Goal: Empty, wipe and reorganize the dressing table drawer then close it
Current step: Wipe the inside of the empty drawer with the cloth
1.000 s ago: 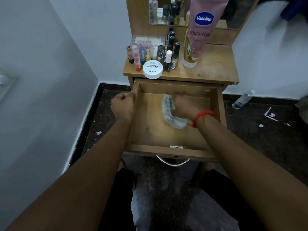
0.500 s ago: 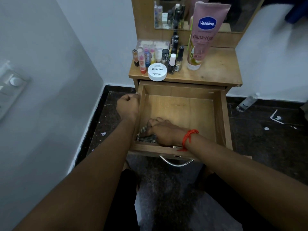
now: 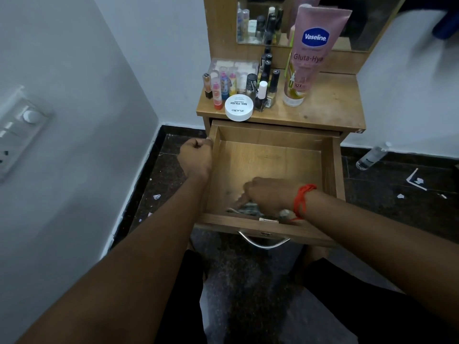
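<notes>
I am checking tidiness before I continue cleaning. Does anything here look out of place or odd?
Yes. A clear plastic bottle lies on its side on the dark floor, right of the dressing table near the wall. White paper scraps are scattered on the floor beside it. Both look like litter.
</notes>
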